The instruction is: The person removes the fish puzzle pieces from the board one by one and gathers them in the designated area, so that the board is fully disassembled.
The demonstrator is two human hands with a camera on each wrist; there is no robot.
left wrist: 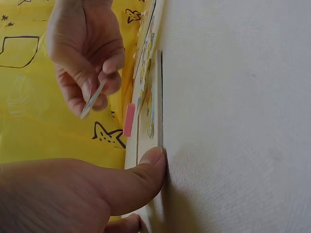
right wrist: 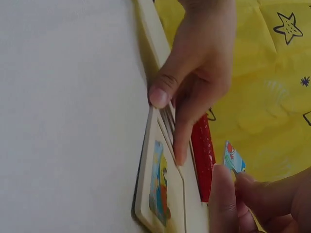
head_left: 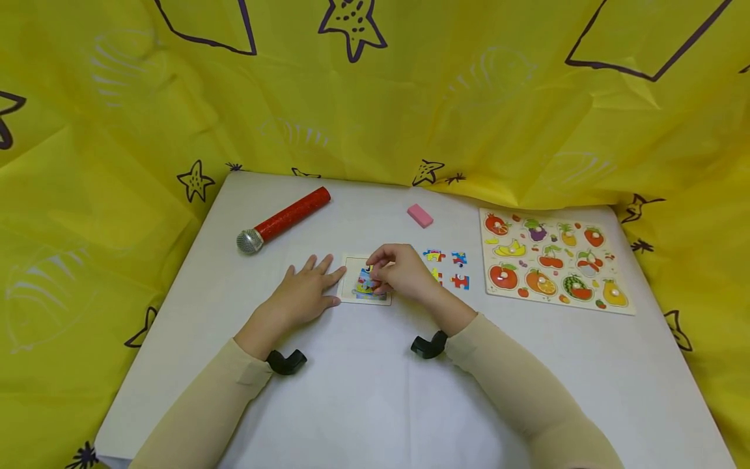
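Observation:
My left hand (head_left: 305, 290) lies with fingers spread at the left side of a small wooden puzzle tray (head_left: 366, 301). In the right wrist view its thumb and index finger press on the tray's rim. Joined picture pieces (right wrist: 158, 187) fill part of the tray, and the rest of its base is bare. Above the tray, my right hand (head_left: 407, 270) pinches a small puzzle piece (right wrist: 233, 156) between thumb and fingers. That piece is raised off the tray and seen almost edge-on in the left wrist view. Several loose jigsaw pieces (head_left: 459, 281) lie just right of the right hand, partly hidden by it.
A red microphone (head_left: 293, 213) with a silver head lies at the back left. Behind the loose pieces sits a pink eraser-like block (head_left: 420, 215). A fruit peg puzzle board (head_left: 556, 260) is on the right. Yellow patterned cloth (head_left: 375, 117) surrounds the white table (head_left: 351, 404).

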